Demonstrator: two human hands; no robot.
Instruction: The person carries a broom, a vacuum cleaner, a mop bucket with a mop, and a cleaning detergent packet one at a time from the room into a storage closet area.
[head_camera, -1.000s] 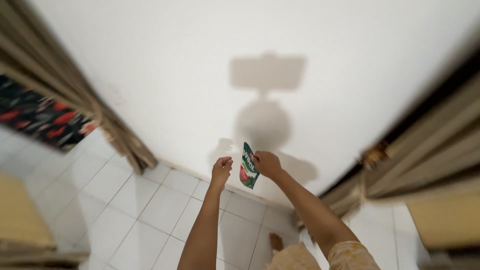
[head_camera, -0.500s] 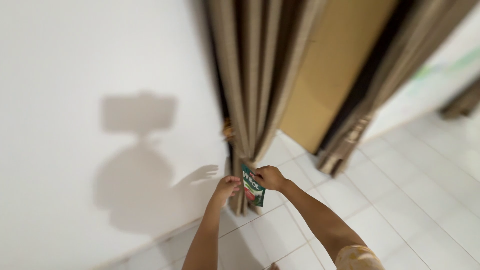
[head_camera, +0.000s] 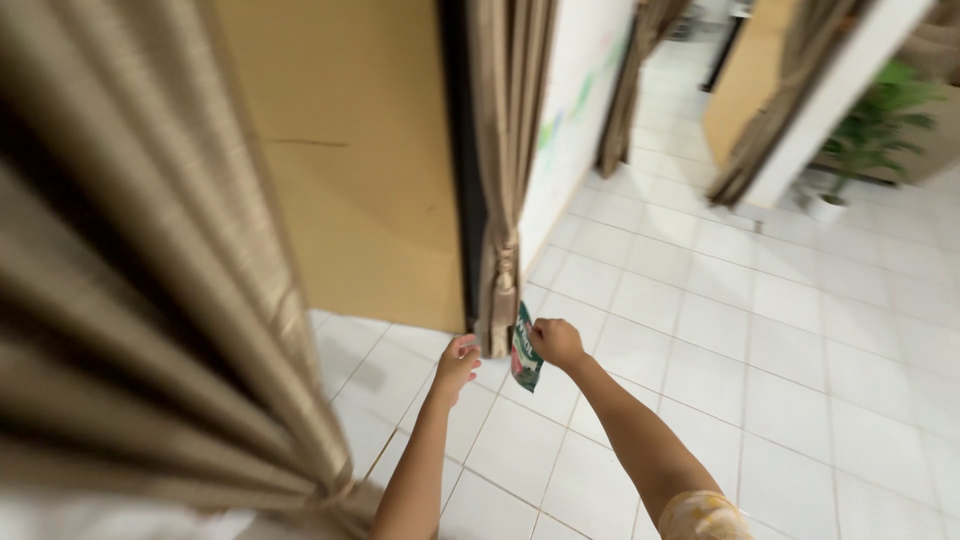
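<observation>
White-tiled floor (head_camera: 800, 340) with grey grout runs through the room. A tan wooden door panel (head_camera: 350, 170) stands at left, flanked by beige curtains (head_camera: 510, 150), one bunch blurred in the near foreground. A white wall (head_camera: 580, 110) recedes toward a potted green plant (head_camera: 850, 150) at upper right.

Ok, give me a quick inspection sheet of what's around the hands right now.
Surface: white tiled floor, no table in view.
Things in hand: small green packet, hanging down from the right hand.
Clutter: nothing seen.
Hands: right hand pinches the packet's top edge; left hand is beside it, loosely curled, apart from the packet.
Cables: nothing seen.
Surroundings: beige curtain tied back, tan door, white wall, potted plant far right.
</observation>
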